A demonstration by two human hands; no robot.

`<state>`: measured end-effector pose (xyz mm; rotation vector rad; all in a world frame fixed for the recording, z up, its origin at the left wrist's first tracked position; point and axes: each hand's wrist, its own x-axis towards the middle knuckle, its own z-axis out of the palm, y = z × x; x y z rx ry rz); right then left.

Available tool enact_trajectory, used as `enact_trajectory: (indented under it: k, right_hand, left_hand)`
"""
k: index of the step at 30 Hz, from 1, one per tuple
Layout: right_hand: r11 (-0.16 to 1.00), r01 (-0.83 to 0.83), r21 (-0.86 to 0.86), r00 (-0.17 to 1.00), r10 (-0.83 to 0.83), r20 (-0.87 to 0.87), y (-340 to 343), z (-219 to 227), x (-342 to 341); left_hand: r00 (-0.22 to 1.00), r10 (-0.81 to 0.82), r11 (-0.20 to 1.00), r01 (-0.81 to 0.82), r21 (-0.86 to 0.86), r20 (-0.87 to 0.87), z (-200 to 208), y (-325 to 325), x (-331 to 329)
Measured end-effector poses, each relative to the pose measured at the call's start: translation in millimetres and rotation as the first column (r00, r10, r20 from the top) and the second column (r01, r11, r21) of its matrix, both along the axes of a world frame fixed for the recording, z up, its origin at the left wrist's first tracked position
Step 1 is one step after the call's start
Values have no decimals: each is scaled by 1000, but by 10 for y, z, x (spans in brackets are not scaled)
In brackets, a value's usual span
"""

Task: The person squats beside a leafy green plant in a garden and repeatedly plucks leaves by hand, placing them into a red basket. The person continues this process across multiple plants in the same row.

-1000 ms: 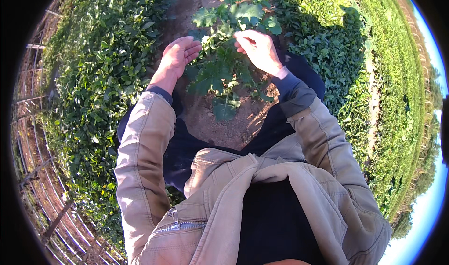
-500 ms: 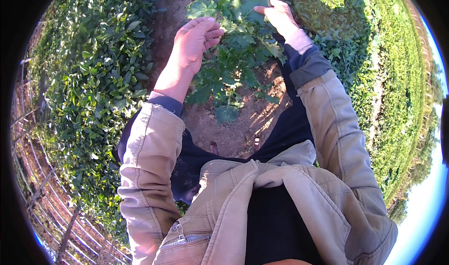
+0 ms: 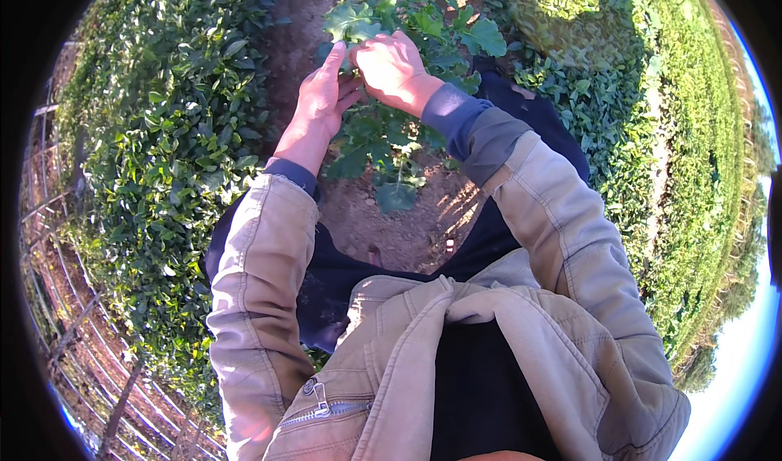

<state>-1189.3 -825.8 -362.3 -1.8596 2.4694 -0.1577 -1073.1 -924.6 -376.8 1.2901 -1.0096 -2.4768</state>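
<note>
The plant [image 3: 391,135] stands upright from the bare soil [image 3: 391,233], green and broad-leaved, its top leaf [image 3: 352,19] pinched between left hand [image 3: 324,94] and right hand [image 3: 393,68].

I see a low, broad-leafed green plant [image 3: 399,127] rooted in bare brown soil at the upper centre of the frame, its lobed top leaves sunlit, lower leaves shaded and drooping.
</note>
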Motion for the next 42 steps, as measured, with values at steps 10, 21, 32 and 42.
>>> enact_trajectory:
  k: [10, 21, 32, 42]
  right_hand:
    - [905, -136, -403, 950, 234, 205, 903, -63, 447]
    - [875, 137, -465, 987, -82, 138, 1223, -139, -508]
    - [956, -1, -295, 924, 113, 364, 1220, -255, 346]
    - [787, 197, -585, 935, 29, 354, 581, -558, 2]
  left_hand:
    - [990, -65, 995, 74, -73, 126, -511, 88, 49]
    - [926, -149, 983, 177, -53, 346, -797, 222, 743]
    - [962, -161, 987, 163, 6, 223, -618, 332, 716]
    - [989, -130, 958, 144, -249, 74, -184, 229, 534]
